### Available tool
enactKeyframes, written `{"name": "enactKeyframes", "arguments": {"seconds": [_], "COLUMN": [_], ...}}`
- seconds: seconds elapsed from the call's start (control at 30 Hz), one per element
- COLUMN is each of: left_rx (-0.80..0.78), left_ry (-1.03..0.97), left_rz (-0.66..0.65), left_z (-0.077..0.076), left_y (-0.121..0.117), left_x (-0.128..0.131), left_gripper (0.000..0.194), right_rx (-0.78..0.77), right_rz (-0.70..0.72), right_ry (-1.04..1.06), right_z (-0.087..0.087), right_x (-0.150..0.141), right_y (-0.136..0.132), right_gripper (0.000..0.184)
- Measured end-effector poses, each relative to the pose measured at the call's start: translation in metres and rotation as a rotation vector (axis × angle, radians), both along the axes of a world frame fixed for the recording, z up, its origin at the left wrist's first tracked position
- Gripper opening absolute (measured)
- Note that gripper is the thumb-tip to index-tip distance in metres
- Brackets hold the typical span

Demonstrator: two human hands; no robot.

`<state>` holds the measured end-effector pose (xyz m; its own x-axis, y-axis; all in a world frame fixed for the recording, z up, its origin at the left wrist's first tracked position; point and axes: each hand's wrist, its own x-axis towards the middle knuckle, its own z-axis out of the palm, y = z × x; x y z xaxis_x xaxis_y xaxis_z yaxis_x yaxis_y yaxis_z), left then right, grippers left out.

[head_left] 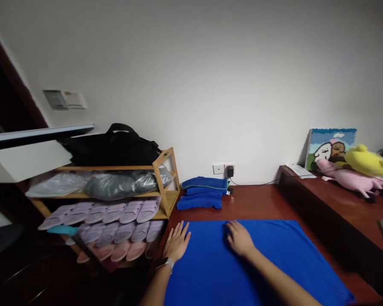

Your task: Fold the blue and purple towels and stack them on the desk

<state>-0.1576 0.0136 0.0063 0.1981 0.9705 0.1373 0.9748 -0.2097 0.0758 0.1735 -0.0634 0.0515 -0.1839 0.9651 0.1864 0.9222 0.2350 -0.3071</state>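
A blue cloth (210, 263) like a towel lies spread out on the reddish-brown wooden table. My left hand (176, 243) rests at its left edge with fingers stretched and spread, a watch on that wrist. Near the far edge, my right hand (239, 239) lies palm down on the cloth, its fingers slightly bent and blurred, with nothing visible in them. Behind the spread cloth sits a stack of folded blue cloths (204, 196), the top one with a green edge.
A wooden rack (165, 199) on the left holds several slippers (127, 212), plastic-wrapped items and a black bag (114, 148). A charger (230, 171) with a cable is plugged into the wall. On the raised right ledge (338, 204) lie plush toys (353, 178) and a picture (330, 146).
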Motion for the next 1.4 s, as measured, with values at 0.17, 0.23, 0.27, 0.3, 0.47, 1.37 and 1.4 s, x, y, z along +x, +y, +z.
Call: {"name": "enactKeyframes", "arguments": {"seconds": [0.17,0.23,0.27,0.3,0.47,1.37,1.4], "left_rx": [-0.006,-0.017,-0.021,-0.024,-0.026,0.004,0.009], "left_ry": [0.054,0.063,0.061,0.055,0.023,-0.069,-0.076], "left_rz": [0.006,0.007,0.009,0.010,0.009,0.016,0.016], "left_z": [0.006,0.007,0.007,0.007,0.002,-0.010,-0.011], "left_y": [-0.002,-0.002,-0.001,-0.001,0.005,0.006,0.006], "left_x": [0.001,0.002,0.002,0.002,0.001,-0.011,-0.011], "left_gripper": [0.061,0.061,0.062,0.062,0.063,0.061,0.061], "right_rx": [-0.113,-0.144,-0.147,-0.148,-0.179,-0.361,-0.370], "right_rz": [0.205,0.160,0.136,0.113,-0.083,-0.570,-0.576], "right_ry": [0.113,0.127,0.124,0.114,0.007,-0.218,-0.215], "right_z": [-0.008,-0.014,-0.016,-0.018,-0.026,-0.066,-0.063], "right_x": [-0.109,-0.108,-0.098,-0.083,0.048,0.295,0.294], "right_y": [0.022,0.025,0.025,0.024,0.004,-0.020,-0.019], "right_gripper": [0.061,0.062,0.062,0.062,0.063,0.064,0.064]}}
